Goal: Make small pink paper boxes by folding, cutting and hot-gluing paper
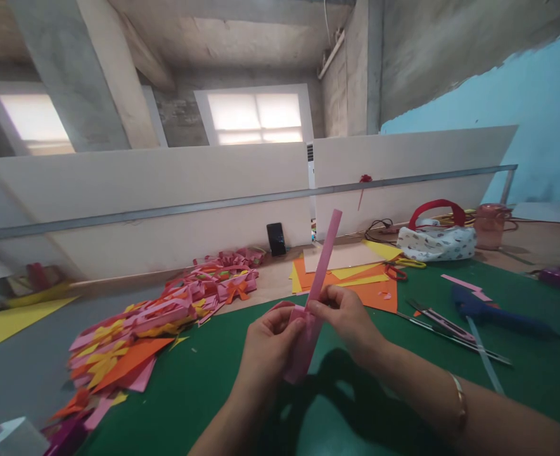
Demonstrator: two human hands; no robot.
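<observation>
Both hands hold a pink strip (326,253) above a green cutting mat (213,380); it looks like paper or thin foam sheet. My left hand (265,348) pinches its folded or overlapping lower part between thumb and fingers. My right hand (351,320) is closed on the strip a little higher, thumb against fingertips. One long end points up and away, while a wider pink end hangs below the left thumb. The exact fold is hidden by the fingers. A bracelet (459,402) circles the right wrist.
Left lies a heap of pink, yellow and orange pieces (156,316). Coloured sheets (379,297), scissors (396,272), a utility knife (444,322) and a blue glue gun (498,313) lie right. Behind are a phone (275,239), a white patterned bag (436,244) and a pink jug (490,227).
</observation>
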